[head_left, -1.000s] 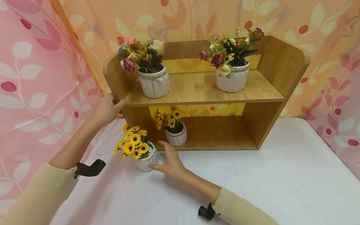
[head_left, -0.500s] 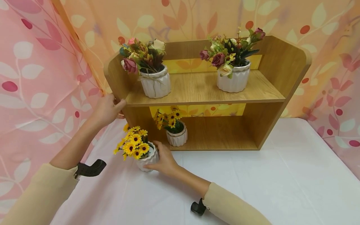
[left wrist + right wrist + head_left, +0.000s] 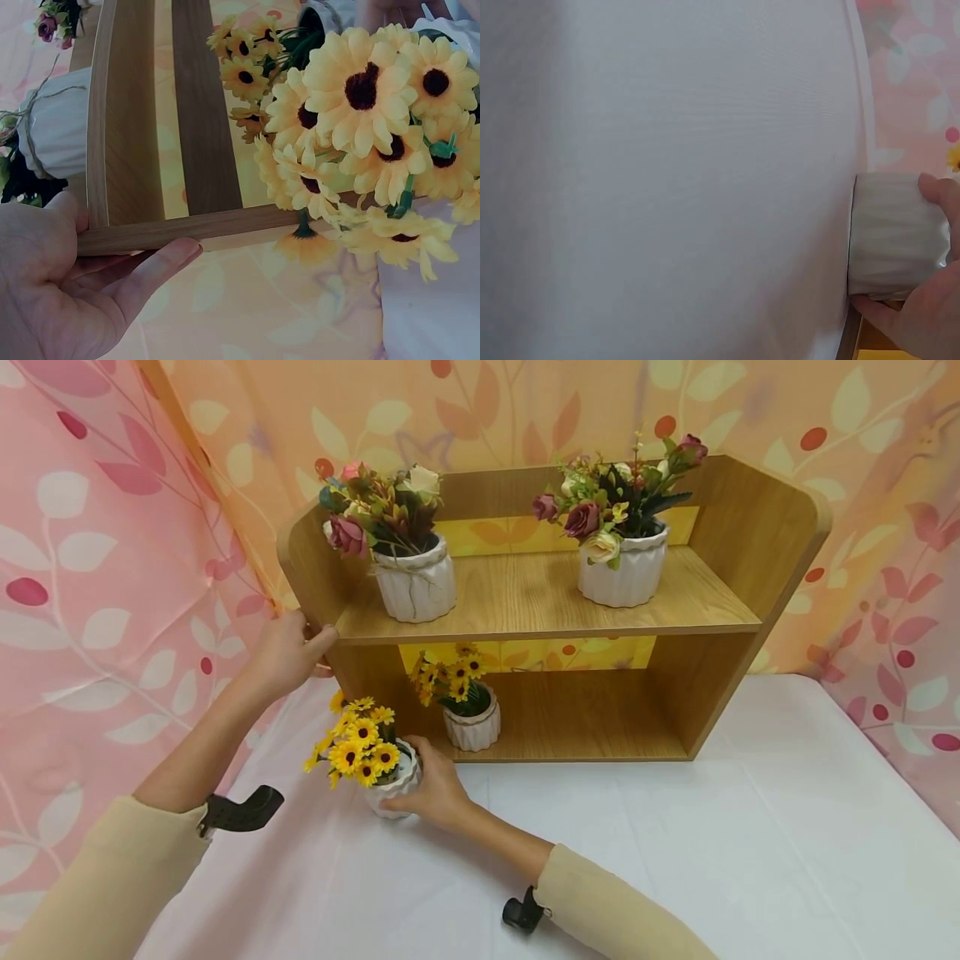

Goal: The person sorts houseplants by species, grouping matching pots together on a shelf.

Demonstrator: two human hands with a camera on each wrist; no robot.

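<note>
My right hand (image 3: 441, 792) grips a white ribbed flowerpot (image 3: 382, 802) standing on the white table, just in front of the shelf's lower left corner. Thumb and fingers span the pot (image 3: 896, 236) in the right wrist view. Yellow sunflower-like blooms (image 3: 356, 747) lean out of it to the left, and they fill much of the left wrist view. At the left side, my left hand (image 3: 283, 656) holds the edge of the wooden shelf (image 3: 540, 632), thumb at the front. The left wrist view shows fingers (image 3: 161, 266) beyond the panel's edge.
A second pot of yellow flowers (image 3: 472, 727) sits on the lower board, close behind my right hand. On the upper board stand two white pots with mixed roses, one left (image 3: 416, 585) and one right (image 3: 622, 568). Patterned curtains (image 3: 510, 410) hang behind the table (image 3: 675, 860).
My right hand has moved left and its fingers have closed round the flowerpot, which stays in about the same place. The left hand keeps its hold on the shelf.
</note>
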